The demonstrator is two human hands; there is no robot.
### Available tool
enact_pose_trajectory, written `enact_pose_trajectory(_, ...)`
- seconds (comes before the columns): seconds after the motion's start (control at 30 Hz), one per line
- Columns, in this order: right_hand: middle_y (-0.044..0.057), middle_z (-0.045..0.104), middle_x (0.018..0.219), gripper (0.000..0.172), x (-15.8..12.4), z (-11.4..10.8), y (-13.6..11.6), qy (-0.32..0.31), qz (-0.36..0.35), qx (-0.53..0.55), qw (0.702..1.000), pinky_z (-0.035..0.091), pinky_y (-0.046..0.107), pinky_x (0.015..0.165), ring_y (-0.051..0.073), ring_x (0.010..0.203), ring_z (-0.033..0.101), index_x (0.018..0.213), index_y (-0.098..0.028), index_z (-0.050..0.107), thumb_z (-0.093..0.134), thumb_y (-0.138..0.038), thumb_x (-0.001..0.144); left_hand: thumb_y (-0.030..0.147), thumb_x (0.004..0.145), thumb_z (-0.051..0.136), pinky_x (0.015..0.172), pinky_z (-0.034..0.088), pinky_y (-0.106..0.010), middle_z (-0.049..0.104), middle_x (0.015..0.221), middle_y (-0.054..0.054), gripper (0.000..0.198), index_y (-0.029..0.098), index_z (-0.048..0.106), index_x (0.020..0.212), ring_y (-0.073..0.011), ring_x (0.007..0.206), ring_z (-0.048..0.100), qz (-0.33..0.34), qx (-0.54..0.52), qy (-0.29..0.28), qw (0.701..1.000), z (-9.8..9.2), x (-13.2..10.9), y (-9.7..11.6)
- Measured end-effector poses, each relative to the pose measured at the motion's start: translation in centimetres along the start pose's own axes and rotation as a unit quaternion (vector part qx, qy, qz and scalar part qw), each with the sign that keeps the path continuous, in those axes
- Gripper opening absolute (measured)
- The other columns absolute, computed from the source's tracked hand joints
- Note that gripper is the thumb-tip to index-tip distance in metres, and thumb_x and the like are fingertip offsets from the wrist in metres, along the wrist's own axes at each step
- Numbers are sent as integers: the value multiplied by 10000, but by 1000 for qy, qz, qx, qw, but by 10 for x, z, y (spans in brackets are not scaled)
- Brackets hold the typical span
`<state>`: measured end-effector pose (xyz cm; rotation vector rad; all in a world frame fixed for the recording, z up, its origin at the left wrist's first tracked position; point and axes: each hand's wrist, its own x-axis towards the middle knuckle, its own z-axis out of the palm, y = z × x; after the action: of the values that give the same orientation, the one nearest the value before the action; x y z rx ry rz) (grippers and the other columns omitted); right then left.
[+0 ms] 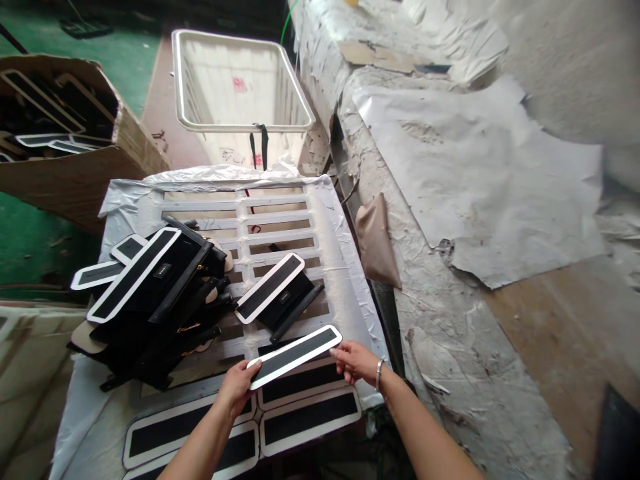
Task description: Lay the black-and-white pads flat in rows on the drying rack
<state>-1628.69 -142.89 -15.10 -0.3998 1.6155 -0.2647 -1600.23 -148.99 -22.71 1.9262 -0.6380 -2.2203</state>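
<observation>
Both hands hold one long black strip with a white border (295, 355) just above a white slatted crate top (280, 220). My left hand (236, 388) grips its near-left end, and my right hand (356, 362), with a bracelet on the wrist, grips its right end. Under the held strip lie several matching strips (310, 417) flat in rows. A single black piece with a white-edged strip (273, 288) rests in the middle of the crate. At the left sits a heap of black pieces and strips (150, 300).
A white plastic basket (240, 83) stands beyond the crate. A cardboard box (65, 140) with more strips is at far left on the green floor. To the right runs a workbench covered in torn paper (475, 200), with a tan pouch (377, 243) at its edge.
</observation>
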Motion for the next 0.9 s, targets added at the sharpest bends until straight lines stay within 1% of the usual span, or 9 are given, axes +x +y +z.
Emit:
enact_pose_trajectory(0.1,-47,573,640,243,10,2,1,14,-29,48,998,347,143,337,45,386,491,911,-177,481,611,-335,781,539,633,601,518,333,-243,540,728,-34,493,118,574,886,-146,621,455,66,88,33,993,2,5,-5)
enact_pose_trajectory(0.23,-41,583,787,263,21,-10,7,13,-49,84,995,386,126,374,47,527,574,983,-195,473,577,-346,794,564,588,614,649,340,-281,562,677,-33,446,137,593,715,-180,681,475,170,192,53,965,-3,4,-1)
enact_pose_trajectory(0.33,-52,567,689,142,26,-16,13,37,-55,69,995,394,127,368,50,497,555,884,-162,502,581,-191,769,555,680,553,694,356,-294,577,732,-37,413,155,604,769,-193,716,499,230,258,54,937,-6,1,4)
enact_pose_trajectory(0.4,-54,564,671,98,30,-16,16,65,-54,57,995,447,144,404,59,497,566,864,-161,489,538,-129,785,493,707,553,744,391,-293,592,860,-55,369,156,602,850,-195,790,528,257,271,19,927,-7,0,5)
enact_pose_trajectory(0.5,-41,570,736,65,36,-9,15,111,-45,49,992,527,179,502,79,563,624,881,-184,431,459,-136,848,320,652,584,656,441,-273,570,861,-48,311,151,535,909,-174,740,546,209,234,-66,947,-9,0,0)
enact_pose_trajectory(0.6,-21,574,780,39,40,2,14,142,-34,29,989,548,182,553,91,623,658,870,-201,385,406,-174,889,214,625,548,484,423,-253,517,687,-2,252,151,481,860,-155,567,524,144,239,-94,956,-12,4,-5)
enact_pose_trajectory(0.7,-12,577,810,37,41,9,16,158,-27,-20,987,538,169,554,81,629,657,869,-207,373,379,-192,903,217,687,530,465,435,-249,498,663,3,120,154,462,764,-141,531,521,154,266,-43,951,-15,8,-2)
enact_pose_trajectory(0.8,-23,564,751,45,40,6,19,171,-35,-112,978,492,181,496,91,589,629,846,-201,409,421,-218,886,214,728,534,473,413,-223,481,624,8,122,154,443,671,-121,517,508,183,303,19,935,-16,9,4)
enact_pose_trajectory(0.9,-3,571,695,112,38,-4,17,191,-63,-238,950,455,242,587,142,668,609,753,-185,478,506,-246,843,214,744,551,484,389,-207,493,619,9,129,150,471,666,-103,506,491,203,332,54,920,-15,5,5)
